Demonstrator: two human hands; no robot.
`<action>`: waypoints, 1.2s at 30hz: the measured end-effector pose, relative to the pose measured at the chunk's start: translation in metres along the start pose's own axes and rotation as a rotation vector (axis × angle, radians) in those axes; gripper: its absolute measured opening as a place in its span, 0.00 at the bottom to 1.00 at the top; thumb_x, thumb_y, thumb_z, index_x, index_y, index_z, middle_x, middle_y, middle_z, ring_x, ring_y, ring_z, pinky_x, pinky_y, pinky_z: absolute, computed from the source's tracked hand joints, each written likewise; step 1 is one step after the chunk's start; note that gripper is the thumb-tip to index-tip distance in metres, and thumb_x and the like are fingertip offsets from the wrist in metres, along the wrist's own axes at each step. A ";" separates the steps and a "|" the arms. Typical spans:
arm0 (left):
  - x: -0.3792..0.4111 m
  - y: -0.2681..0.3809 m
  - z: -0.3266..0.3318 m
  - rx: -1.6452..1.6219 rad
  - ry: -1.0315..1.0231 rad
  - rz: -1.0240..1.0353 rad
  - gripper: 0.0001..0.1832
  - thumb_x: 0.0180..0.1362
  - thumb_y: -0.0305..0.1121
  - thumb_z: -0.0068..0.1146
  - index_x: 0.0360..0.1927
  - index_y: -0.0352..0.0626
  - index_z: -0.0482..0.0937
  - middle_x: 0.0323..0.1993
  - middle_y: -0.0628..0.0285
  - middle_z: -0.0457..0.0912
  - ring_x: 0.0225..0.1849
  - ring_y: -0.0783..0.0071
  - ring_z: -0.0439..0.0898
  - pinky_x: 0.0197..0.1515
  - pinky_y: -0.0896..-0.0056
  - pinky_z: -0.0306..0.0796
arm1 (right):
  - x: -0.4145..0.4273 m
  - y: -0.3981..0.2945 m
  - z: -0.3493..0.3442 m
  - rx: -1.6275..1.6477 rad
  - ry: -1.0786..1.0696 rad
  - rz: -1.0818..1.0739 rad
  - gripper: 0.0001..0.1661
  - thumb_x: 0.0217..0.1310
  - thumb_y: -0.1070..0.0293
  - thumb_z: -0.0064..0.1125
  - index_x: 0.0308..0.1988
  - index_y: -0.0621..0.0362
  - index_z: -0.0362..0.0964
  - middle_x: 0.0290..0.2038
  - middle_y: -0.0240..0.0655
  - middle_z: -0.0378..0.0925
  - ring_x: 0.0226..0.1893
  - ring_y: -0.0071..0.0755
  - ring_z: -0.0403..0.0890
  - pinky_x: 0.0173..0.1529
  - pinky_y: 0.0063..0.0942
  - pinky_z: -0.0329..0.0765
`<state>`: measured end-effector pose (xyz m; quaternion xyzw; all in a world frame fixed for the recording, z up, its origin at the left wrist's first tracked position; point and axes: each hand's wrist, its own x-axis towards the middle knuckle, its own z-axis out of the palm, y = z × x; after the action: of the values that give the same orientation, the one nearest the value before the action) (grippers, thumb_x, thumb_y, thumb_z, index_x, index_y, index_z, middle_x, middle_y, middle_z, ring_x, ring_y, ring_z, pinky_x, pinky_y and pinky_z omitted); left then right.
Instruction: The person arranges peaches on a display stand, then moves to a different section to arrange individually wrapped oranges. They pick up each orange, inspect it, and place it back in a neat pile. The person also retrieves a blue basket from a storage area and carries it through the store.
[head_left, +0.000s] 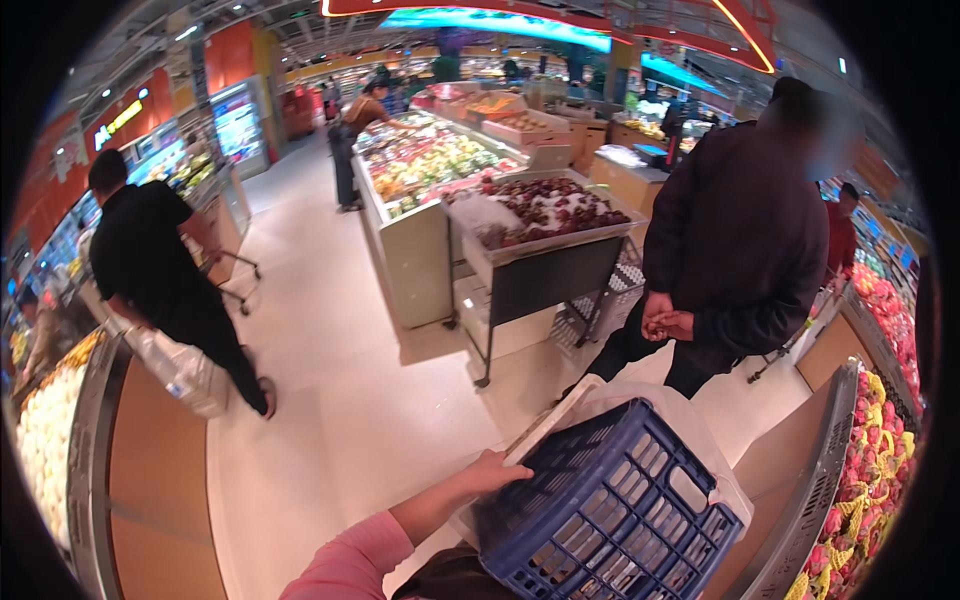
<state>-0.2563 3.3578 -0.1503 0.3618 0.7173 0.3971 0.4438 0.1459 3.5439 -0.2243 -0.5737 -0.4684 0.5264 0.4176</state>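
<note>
In front of me is a dark blue plastic crate with slatted, open-grid sides, sitting tilted in or on a white container. My left hand, below a pink sleeve, grips the near left end of the white container's rim, its thumb against the blue crate. A pale sheet or liner shows behind the crate's far side. What supports the container is hidden. My right hand is out of view.
A person in dark clothes stands just ahead, hands clasped behind. Dragon fruit fills a stand on my right. A wheeled bin of dark red fruit stands ahead. At left, a person in black is near a trolley and another produce stand.
</note>
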 end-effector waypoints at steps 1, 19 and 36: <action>0.027 0.003 -0.003 0.003 -0.030 0.016 0.34 0.45 0.58 0.63 0.40 0.32 0.79 0.24 0.54 0.77 0.29 0.66 0.76 0.33 0.65 0.71 | 0.012 -0.005 0.012 0.006 0.017 0.001 0.15 0.62 0.71 0.46 0.46 0.66 0.71 0.35 0.38 0.79 0.33 0.30 0.79 0.39 0.29 0.78; 0.460 0.150 0.116 0.170 -0.393 0.152 0.43 0.45 0.64 0.58 0.48 0.27 0.77 0.43 0.37 0.78 0.49 0.51 0.76 0.52 0.60 0.68 | 0.304 -0.050 -0.022 0.123 0.432 0.045 0.15 0.63 0.70 0.43 0.46 0.66 0.70 0.35 0.40 0.79 0.32 0.32 0.80 0.38 0.30 0.79; 0.766 0.293 0.177 0.027 -0.065 0.039 0.33 0.50 0.51 0.62 0.50 0.30 0.77 0.37 0.50 0.82 0.41 0.63 0.79 0.44 0.63 0.71 | 0.684 -0.116 -0.058 0.128 0.458 0.030 0.16 0.65 0.69 0.41 0.47 0.66 0.69 0.35 0.41 0.79 0.31 0.34 0.81 0.37 0.31 0.80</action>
<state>-0.3080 4.1934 -0.2084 0.3943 0.7007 0.3840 0.4539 0.1968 4.2375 -0.2511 -0.6576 -0.3184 0.4172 0.5405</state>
